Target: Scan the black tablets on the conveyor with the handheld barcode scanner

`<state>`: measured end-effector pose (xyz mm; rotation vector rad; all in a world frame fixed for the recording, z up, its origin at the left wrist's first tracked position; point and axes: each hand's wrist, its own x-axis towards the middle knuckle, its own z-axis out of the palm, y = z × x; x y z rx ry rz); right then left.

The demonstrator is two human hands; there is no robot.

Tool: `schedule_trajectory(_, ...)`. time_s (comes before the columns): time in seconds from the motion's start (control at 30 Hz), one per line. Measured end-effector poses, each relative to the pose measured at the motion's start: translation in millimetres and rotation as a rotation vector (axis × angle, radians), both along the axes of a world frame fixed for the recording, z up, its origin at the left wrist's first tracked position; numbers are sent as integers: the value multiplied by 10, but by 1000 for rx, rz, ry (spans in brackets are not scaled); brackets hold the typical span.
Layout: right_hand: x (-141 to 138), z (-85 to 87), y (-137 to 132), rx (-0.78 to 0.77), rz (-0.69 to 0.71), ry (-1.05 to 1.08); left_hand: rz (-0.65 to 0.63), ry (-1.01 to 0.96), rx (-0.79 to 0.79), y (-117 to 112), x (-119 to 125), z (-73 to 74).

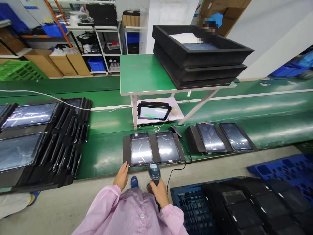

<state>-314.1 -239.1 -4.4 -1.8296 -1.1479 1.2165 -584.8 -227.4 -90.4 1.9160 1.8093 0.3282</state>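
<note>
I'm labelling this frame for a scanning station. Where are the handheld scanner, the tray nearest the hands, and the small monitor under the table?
handheld scanner [154,171], head view, on its scanning head.
tray [126,150], head view, on its bare left border.
small monitor [153,112], head view, on the lit screen.

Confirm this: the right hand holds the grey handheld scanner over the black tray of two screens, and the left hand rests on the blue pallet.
Not quite. In the head view the left hand touches the near edge of the black tray with two dark screens, not the blue plastic pallet. The right hand does hold the grey handheld scanner.
</note>
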Motion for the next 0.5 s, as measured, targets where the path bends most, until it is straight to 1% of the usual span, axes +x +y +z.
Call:
schedule_trajectory(0.1,-391,69,-71,-29,119,29,-39,-22,-53,9,-71,90)
schedule_trajectory(0.17,-541,123,-77,-76,150,11,-54,-37,-83,20,-100,127)
schedule_trajectory(0.23,-609,172,-64,-106,154,-18,-64,-35,-113,30,-114,146)
schedule_trajectory(0.33,-632,219,-39,-118,154,-43,-75,-23,-139,38,-121,150)
schedule_trajectory(0.5,-651,204,-38,-129,148,-42,-79,-35,-174,47,-136,172)
